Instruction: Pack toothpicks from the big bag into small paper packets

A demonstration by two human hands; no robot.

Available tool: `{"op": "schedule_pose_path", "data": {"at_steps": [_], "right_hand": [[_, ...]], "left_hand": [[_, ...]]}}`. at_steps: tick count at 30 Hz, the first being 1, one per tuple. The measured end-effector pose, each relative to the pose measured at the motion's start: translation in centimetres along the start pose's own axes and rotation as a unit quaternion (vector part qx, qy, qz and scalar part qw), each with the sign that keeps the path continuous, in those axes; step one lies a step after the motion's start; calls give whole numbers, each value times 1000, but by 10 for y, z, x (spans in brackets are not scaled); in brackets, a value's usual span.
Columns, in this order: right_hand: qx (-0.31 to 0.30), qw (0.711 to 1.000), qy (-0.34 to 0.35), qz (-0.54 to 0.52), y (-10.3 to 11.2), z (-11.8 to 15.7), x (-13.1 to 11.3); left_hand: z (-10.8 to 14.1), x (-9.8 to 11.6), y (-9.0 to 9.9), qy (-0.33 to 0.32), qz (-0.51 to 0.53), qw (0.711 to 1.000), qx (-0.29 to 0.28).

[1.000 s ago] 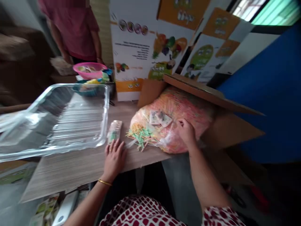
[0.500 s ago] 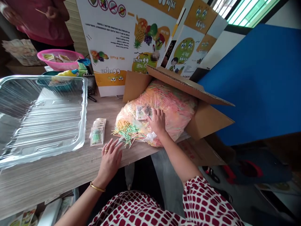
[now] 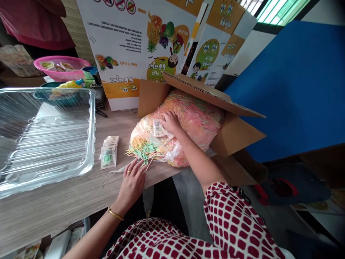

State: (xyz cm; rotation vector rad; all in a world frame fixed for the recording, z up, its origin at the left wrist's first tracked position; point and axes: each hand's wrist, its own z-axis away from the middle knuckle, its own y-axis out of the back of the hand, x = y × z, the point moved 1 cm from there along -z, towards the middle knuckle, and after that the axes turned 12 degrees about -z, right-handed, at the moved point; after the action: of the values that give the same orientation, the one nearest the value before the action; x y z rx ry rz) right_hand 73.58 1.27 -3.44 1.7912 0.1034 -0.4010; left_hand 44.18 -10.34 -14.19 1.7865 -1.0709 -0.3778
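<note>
Far left, a pink basket (image 3: 60, 63) holds packets, and a clear ribbed plastic tray (image 3: 45, 140) lies on the desk (image 3: 54, 205). Moving right: a stack of small packets (image 3: 108, 153), then my left hand (image 3: 132, 186), open on the desk beside loose coloured sticks (image 3: 144, 153). Well apart, my right hand (image 3: 171, 122) curls on a stuffed plastic bag (image 3: 195, 122) of sticks, just beside a packet (image 3: 158, 127). Gripping anything? Can't tell. The bag sits in an open cardboard box (image 3: 237, 135).

Clear plastic tray (image 3: 45, 144), glossy, ribbed. Worktop (image 3: 54, 205) w/ matt wood-grain finish, prob. laminate. Thin shiny plastic bag (image 3: 196, 122); rough, matt corrugated cardboard box flap (image 3: 212, 94).
</note>
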Motion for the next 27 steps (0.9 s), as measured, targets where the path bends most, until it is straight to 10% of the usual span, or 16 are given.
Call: {"op": "schedule_pose_path", "data": {"at_steps": [7,12,22,24,27], "right_hand": [[-148,986,-67,38,-3,-43,-6],[-100,995,-24,14,-1,-40,6],[97,986,-8,-133,12,-31,25],[103,964,-16,-246,18,-22,22],[-61,905,0,-420,23,6,6]], "left_hand": [[-80,19,-22,-61,-30,997,-25],[-118,21,-47,-53,-49,994,-80],[-113,13,-45,-68,70,994,-50],[-113,0,-30,-20,158,987,-4],[-111,-26,-2,182,345,920,44]]}}
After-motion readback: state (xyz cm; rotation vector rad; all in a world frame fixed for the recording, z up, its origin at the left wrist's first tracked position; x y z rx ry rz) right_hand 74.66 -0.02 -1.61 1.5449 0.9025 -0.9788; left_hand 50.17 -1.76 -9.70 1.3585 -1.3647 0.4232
